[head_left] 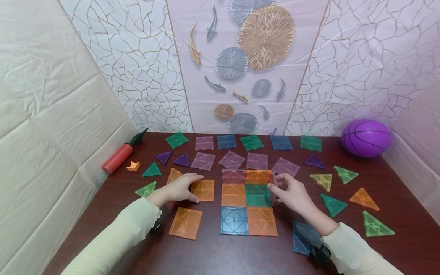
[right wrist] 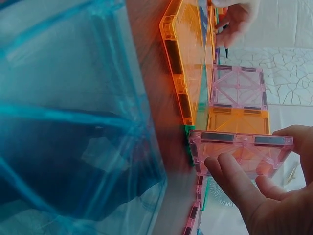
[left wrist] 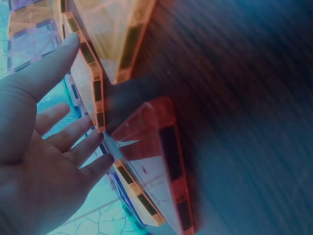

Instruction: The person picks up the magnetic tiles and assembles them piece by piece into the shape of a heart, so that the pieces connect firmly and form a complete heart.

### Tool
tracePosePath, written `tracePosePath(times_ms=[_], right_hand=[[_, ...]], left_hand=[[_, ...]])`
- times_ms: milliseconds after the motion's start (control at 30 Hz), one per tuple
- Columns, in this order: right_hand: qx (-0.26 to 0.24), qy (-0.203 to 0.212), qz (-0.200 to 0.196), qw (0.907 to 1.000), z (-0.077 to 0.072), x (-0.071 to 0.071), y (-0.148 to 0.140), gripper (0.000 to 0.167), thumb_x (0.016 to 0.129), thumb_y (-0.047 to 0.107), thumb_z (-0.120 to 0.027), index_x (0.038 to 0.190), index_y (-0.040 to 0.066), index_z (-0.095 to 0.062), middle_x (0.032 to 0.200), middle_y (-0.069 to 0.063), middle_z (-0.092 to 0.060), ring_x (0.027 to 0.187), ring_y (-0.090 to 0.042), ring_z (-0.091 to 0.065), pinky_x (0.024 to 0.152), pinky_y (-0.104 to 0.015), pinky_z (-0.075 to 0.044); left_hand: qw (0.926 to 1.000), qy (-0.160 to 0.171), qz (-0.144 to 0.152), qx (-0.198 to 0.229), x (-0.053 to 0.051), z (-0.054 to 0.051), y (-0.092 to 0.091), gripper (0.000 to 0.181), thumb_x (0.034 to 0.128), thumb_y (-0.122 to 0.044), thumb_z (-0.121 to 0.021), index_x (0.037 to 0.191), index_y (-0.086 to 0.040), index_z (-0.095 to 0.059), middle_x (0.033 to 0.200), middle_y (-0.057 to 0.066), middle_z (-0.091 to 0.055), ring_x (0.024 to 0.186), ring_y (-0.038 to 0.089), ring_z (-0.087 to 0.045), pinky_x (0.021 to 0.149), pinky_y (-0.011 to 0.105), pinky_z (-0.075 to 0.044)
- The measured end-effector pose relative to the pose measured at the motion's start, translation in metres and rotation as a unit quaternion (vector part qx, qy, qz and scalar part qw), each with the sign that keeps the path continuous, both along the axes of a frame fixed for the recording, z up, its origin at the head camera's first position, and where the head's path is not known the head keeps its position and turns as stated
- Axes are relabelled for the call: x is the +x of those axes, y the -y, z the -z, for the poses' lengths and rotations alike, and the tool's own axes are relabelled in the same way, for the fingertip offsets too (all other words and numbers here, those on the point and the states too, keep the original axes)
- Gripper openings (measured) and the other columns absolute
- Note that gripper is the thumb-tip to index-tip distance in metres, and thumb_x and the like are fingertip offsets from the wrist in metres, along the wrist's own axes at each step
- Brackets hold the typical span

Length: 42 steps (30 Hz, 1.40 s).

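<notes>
Four translucent magnetic tiles lie joined flat: an orange tile [head_left: 233, 195], a green tile [head_left: 258, 195], a blue tile [head_left: 234, 220] and another orange tile [head_left: 262, 221]. Along their far edge stand a pink tile [head_left: 233, 177] and an orange tile [right wrist: 238, 120]. At the right side my right hand [head_left: 292, 193] holds an upright pink square tile [right wrist: 242, 147] by thumb and fingers, beside the green one. My left hand [head_left: 180, 188] reaches over a loose orange square tile [head_left: 205, 190], thumb and fingers spread near its edges. A red tile [left wrist: 161, 156] lies under the left wrist.
Several pink, blue and green square tiles [head_left: 227, 141] lie in rows behind. Triangle tiles [head_left: 364, 198] are scattered at both sides. A purple ball [head_left: 366, 138] sits at the back right, a red hand pump [head_left: 118, 157] at the left. Blue tiles [head_left: 302, 238] lie below the right wrist.
</notes>
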State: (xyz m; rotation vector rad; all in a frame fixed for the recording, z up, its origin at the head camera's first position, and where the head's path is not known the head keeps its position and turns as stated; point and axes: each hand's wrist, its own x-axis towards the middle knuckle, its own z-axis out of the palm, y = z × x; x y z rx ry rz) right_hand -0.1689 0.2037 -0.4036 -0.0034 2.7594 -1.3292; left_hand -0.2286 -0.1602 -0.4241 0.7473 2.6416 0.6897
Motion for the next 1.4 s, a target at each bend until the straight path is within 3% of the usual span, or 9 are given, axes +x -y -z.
tracePosePath(times_ms=[133, 300, 533, 700, 867, 1000, 1133, 1300, 1400], right_hand=[[-0.002, 0.001, 0.001, 1.0, 0.0, 0.0, 0.0, 0.05, 0.093, 0.03, -0.064, 0.126, -0.005, -0.048, 0.112, -0.026, -0.062, 0.068, -0.018, -0.067, 0.065, -0.035, -0.057], [-0.001, 0.002, 0.002, 1.0, -0.001, 0.001, 0.0, 0.051, 0.093, 0.031, -0.064, 0.126, -0.004, -0.049, 0.112, -0.025, -0.063, 0.067, -0.018, -0.067, 0.064, -0.034, -0.057], [-0.008, 0.002, 0.002, 1.0, 0.0, 0.001, -0.001, 0.05, 0.093, 0.031, -0.064, 0.126, -0.004, -0.049, 0.112, -0.026, -0.062, 0.068, -0.018, -0.067, 0.065, -0.035, -0.057], [-0.008, 0.0, 0.003, 1.0, 0.001, 0.001, 0.0, 0.05, 0.093, 0.031, -0.064, 0.126, -0.004, -0.049, 0.113, -0.026, -0.062, 0.069, -0.018, -0.067, 0.065, -0.035, -0.057], [-0.01, 0.001, 0.002, 1.0, 0.001, 0.002, 0.0, 0.051, 0.093, 0.031, -0.064, 0.126, -0.004, -0.048, 0.113, -0.025, -0.062, 0.07, -0.019, -0.067, 0.066, -0.036, -0.057], [-0.012, 0.001, 0.001, 0.9999, 0.0, 0.002, 0.0, 0.05, 0.093, 0.03, -0.064, 0.126, -0.004, -0.049, 0.112, -0.025, -0.063, 0.07, -0.019, -0.067, 0.067, -0.036, -0.057], [-0.015, 0.003, 0.0, 0.9999, 0.0, 0.002, 0.0, 0.049, 0.093, 0.029, -0.063, 0.126, -0.004, -0.049, 0.112, -0.026, -0.062, 0.071, -0.018, -0.067, 0.066, -0.036, -0.057], [-0.018, 0.005, -0.001, 0.9998, 0.0, 0.002, -0.001, 0.049, 0.093, 0.03, -0.063, 0.126, -0.004, -0.048, 0.113, -0.026, -0.062, 0.071, -0.019, -0.068, 0.066, -0.036, -0.058], [-0.021, 0.004, -0.002, 0.9998, 0.001, 0.003, -0.001, 0.05, 0.093, 0.031, -0.064, 0.125, -0.004, -0.049, 0.113, -0.026, -0.062, 0.071, -0.019, -0.068, 0.065, -0.036, -0.058]], left_hand=[[0.9999, -0.008, 0.003, -0.005, -0.001, 0.0, -0.001, 0.077, 0.0769, -0.024, -0.082, 0.142, -0.005, -0.046, 0.14, 0.015, -0.049, 0.129, 0.032, -0.044, 0.106, 0.049, -0.036], [0.9997, -0.021, -0.008, 0.002, 0.002, -0.004, -0.006, 0.08, 0.0733, -0.024, -0.085, 0.14, -0.002, -0.047, 0.12, 0.011, -0.052, 0.108, 0.025, -0.047, 0.094, 0.042, -0.043], [0.998, -0.025, -0.056, 0.015, 0.001, 0.001, -0.013, 0.089, 0.0668, -0.024, -0.089, 0.141, 0.0, -0.046, 0.103, 0.006, -0.042, 0.086, 0.019, -0.042, 0.074, 0.032, -0.039], [0.9949, -0.027, -0.093, 0.028, -0.003, 0.002, -0.017, 0.081, 0.0668, -0.02, -0.089, 0.134, 0.005, -0.051, 0.099, 0.008, -0.042, 0.083, 0.019, -0.042, 0.076, 0.032, -0.04], [0.9876, -0.007, -0.15, 0.046, -0.006, 0.001, -0.021, 0.062, 0.0759, -0.018, -0.083, 0.128, 0.004, -0.057, 0.102, 0.011, -0.049, 0.088, 0.022, -0.047, 0.079, 0.035, -0.043], [0.9774, 0.006, -0.196, 0.079, -0.005, 0.0, -0.023, 0.044, 0.0825, -0.017, -0.077, 0.119, 0.002, -0.062, 0.105, 0.013, -0.059, 0.09, 0.023, -0.055, 0.078, 0.037, -0.047], [0.9639, 0.038, -0.236, 0.118, 0.0, 0.0, -0.027, 0.033, 0.086, -0.016, -0.071, 0.114, 0.0, -0.061, 0.096, 0.011, -0.061, 0.078, 0.021, -0.055, 0.065, 0.032, -0.045], [0.9349, 0.102, -0.276, 0.198, 0.007, 0.001, -0.035, 0.027, 0.0888, -0.008, -0.067, 0.112, 0.002, -0.056, 0.092, 0.012, -0.055, 0.065, 0.016, -0.06, 0.057, 0.028, -0.05], [0.9188, 0.122, -0.289, 0.24, 0.012, 0.0, -0.04, 0.028, 0.0891, -0.003, -0.065, 0.113, 0.005, -0.054, 0.09, 0.015, -0.058, 0.062, 0.016, -0.063, 0.059, 0.031, -0.055]])
